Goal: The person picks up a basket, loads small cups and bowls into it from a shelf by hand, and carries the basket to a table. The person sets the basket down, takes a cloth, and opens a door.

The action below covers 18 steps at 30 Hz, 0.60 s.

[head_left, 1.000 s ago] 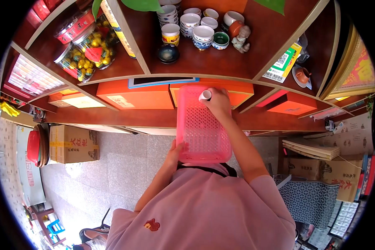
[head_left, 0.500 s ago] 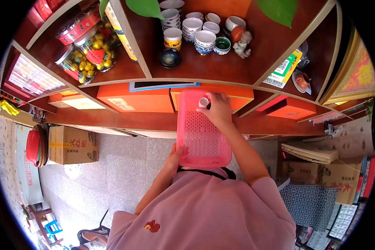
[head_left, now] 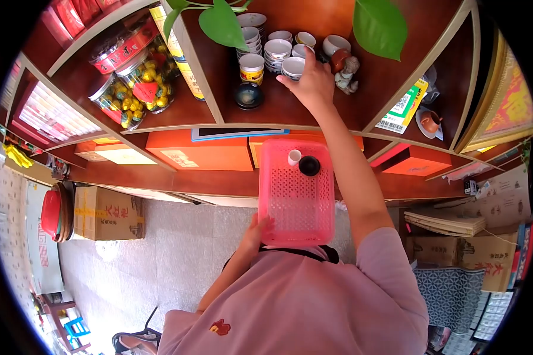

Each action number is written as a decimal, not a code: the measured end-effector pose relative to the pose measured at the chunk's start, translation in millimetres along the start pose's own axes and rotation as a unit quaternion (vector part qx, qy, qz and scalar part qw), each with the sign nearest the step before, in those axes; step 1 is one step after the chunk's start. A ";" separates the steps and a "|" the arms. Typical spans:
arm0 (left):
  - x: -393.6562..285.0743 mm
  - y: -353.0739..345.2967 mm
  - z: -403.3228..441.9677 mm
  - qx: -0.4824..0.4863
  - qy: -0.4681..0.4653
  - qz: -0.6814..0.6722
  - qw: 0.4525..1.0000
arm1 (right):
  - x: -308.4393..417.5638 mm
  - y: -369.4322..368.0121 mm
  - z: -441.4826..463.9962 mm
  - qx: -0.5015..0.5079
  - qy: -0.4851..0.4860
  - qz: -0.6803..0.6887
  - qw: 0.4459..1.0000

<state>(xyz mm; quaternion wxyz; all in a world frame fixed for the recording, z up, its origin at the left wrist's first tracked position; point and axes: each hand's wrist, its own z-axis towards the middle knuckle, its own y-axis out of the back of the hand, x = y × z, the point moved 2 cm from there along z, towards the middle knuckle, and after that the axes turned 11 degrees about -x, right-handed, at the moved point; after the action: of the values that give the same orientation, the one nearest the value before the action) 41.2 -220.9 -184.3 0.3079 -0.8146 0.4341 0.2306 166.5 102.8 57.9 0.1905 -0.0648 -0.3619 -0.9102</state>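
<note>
My left hand (head_left: 257, 232) grips the near left side of a pink perforated plastic basket (head_left: 266, 195), held in front of my body. Inside the basket, toward its far end, are a small white cup (head_left: 294, 157) and a small black cup (head_left: 309, 166), side by side. Up on the shelf, my right hand (head_left: 315, 83) reaches among stacked tea cups with thumb and forefinger apart. A white patterned cup (head_left: 292, 68) lies just beside its thumb; whether they touch is unclear. The hand hides what is beneath its palm.
Stacked cups (head_left: 276, 48), a dark bowl (head_left: 248, 94) and a small figurine (head_left: 347, 77) share the shelf. Plant leaves (head_left: 380, 26) hang in front. Candy jars (head_left: 145, 77) fill the left compartment. Orange boxes (head_left: 198, 151) sit below; a cardboard box (head_left: 109, 213) stands on the floor.
My right hand has left the white cup in the basket and moved up to the cups on the shelf. The black cup in the basket is now uncovered. My left hand still holds the basket.
</note>
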 end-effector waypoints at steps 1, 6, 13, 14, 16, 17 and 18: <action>0.1 -1.3 0.5 0.001 -0.011 0.002 1.000 | -1.6 -2.1 0.0 0.000 0.001 -0.001 1.000; -3.1 -2.2 -0.1 0.010 -0.020 0.000 1.000 | -4.4 -0.9 3.0 -0.011 0.006 0.029 0.999; -2.8 -1.9 -0.8 0.010 -0.029 0.009 0.999 | 1.4 30.0 -11.2 -0.064 0.021 0.098 0.993; -3.6 -2.6 -3.5 0.000 -0.019 0.016 1.000 | 3.3 40.4 -16.5 -0.062 0.021 0.098 0.993; -2.9 -2.2 -3.1 0.001 -0.021 0.013 1.000 | 6.9 64.7 -28.3 -0.064 0.030 0.148 0.986; -3.1 -2.6 -2.1 0.004 -0.024 0.011 1.000 | 7.9 78.0 -35.4 -0.034 0.026 0.164 0.985; -2.9 -3.2 -2.4 0.003 -0.022 0.011 1.000 | 7.8 93.2 -44.2 -0.031 0.025 0.163 0.986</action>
<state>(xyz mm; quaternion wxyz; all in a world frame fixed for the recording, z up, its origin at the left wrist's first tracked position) 42.7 -219.6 -179.8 0.3174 -0.8034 0.4372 0.2502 196.9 8.2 86.8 0.3436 -0.1059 -0.3128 -0.8792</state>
